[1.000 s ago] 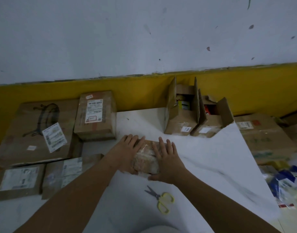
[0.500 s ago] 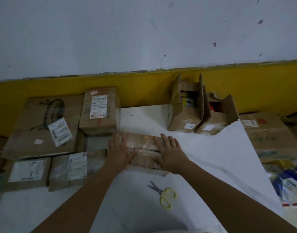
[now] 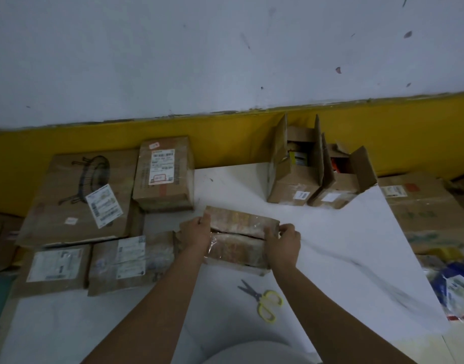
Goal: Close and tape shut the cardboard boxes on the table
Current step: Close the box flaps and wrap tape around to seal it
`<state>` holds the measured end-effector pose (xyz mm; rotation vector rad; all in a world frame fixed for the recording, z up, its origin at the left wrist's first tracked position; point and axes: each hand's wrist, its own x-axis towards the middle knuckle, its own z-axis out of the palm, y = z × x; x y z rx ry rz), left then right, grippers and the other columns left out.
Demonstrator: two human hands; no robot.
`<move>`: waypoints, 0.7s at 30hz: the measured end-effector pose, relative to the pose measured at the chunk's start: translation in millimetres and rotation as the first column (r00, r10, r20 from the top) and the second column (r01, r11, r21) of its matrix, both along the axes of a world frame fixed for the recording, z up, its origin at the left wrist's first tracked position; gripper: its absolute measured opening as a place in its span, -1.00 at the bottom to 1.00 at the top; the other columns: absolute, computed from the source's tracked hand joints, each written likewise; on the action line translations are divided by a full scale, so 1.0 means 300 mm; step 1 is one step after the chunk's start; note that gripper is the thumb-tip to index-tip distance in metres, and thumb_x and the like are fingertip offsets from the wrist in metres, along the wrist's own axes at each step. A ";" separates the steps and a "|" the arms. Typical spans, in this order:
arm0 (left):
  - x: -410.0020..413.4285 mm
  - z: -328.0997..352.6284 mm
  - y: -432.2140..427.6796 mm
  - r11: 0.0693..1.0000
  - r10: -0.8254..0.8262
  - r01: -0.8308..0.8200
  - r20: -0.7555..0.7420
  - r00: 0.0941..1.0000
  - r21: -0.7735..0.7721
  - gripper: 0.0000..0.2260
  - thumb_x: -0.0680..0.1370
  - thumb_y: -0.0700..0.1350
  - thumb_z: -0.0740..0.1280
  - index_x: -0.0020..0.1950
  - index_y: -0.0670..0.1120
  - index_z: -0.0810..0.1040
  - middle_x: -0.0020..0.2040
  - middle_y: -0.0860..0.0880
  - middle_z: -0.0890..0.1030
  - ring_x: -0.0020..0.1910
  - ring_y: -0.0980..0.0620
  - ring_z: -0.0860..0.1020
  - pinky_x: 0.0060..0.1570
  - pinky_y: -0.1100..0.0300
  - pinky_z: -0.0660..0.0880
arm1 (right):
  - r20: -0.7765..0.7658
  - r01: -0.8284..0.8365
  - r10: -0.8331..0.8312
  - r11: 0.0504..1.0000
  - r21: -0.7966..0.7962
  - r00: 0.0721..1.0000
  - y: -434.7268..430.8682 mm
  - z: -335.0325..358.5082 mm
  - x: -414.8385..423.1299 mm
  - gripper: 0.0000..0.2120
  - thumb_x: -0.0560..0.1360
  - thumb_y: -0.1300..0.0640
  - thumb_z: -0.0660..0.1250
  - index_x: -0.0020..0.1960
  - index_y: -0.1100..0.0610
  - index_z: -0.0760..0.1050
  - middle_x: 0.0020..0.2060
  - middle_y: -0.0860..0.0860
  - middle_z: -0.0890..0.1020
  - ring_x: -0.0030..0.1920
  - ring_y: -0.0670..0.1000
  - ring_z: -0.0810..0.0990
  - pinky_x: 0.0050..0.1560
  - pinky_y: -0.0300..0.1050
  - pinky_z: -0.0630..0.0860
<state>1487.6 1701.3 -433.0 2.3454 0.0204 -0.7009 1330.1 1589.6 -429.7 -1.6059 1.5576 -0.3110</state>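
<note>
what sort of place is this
Probably a parcel packing or dispatch spot: sealed boxes with shipping labels, two open boxes not yet taped, and a tape-wrapped box held near scissors.

white table (image 3: pixel 330 245): taped box (image 3: pixel 238 241) ctr, open boxes (image 3: pixel 293 185) back rt, scissors (image 3: pixel 262 300) front

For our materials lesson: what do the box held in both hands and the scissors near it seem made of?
Held box: brown cardboard, matte, wrapped in clear glossy tape or film, judging by the crinkled sheen. Scissors: grey blades, probably metal; yellow loop handles, probably plastic, by their smooth bright colour.
</note>
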 end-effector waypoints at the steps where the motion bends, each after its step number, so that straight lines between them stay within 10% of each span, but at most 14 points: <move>1: 0.000 -0.004 -0.002 0.999 0.002 -0.002 -0.002 1.000 -0.036 -0.61 0.63 0.14 0.19 -0.11 -0.12 0.63 0.01 -0.25 0.62 0.09 -0.24 0.56 0.09 0.08 0.46 | -0.002 0.016 -0.016 1.000 0.003 1.000 0.006 -0.003 0.002 -0.68 0.57 -0.02 0.32 0.17 0.20 0.43 0.09 0.13 0.46 0.04 0.12 0.47 0.09 0.03 0.47; 7: 0.031 -0.045 0.003 0.978 0.040 -0.060 -0.103 0.994 -0.199 -0.66 0.65 0.03 0.17 0.12 -0.16 0.63 0.05 -0.23 0.65 0.06 -0.21 0.61 0.14 -0.06 0.54 | 0.004 -0.090 0.091 0.985 -0.150 0.996 0.022 -0.047 -0.018 -0.75 0.59 0.02 0.30 -0.01 0.24 0.51 0.20 0.14 0.50 0.20 0.16 0.46 0.15 -0.09 0.36; 11: 0.021 -0.044 0.029 0.952 0.053 -0.096 -0.152 0.987 -0.291 -0.67 0.67 0.03 0.16 0.29 -0.12 0.53 0.12 -0.08 0.57 0.13 -0.09 0.54 0.26 -0.01 0.47 | 0.258 -0.069 0.079 0.996 -0.049 0.963 0.048 -0.059 -0.031 -0.71 0.63 0.07 0.24 0.29 0.19 0.44 0.15 0.02 0.54 0.18 0.03 0.51 0.15 -0.17 0.38; 21: 0.004 -0.061 0.046 0.916 0.089 -0.132 -0.130 0.988 -0.378 -0.75 0.66 -0.05 0.21 0.29 -0.13 0.45 0.16 -0.15 0.55 -0.02 0.01 0.52 0.00 0.16 0.43 | 0.366 0.069 -0.085 0.996 0.058 0.927 0.055 -0.068 -0.010 -0.76 0.67 0.07 0.16 0.26 0.11 0.47 0.08 -0.03 0.56 0.10 -0.04 0.52 0.08 -0.19 0.37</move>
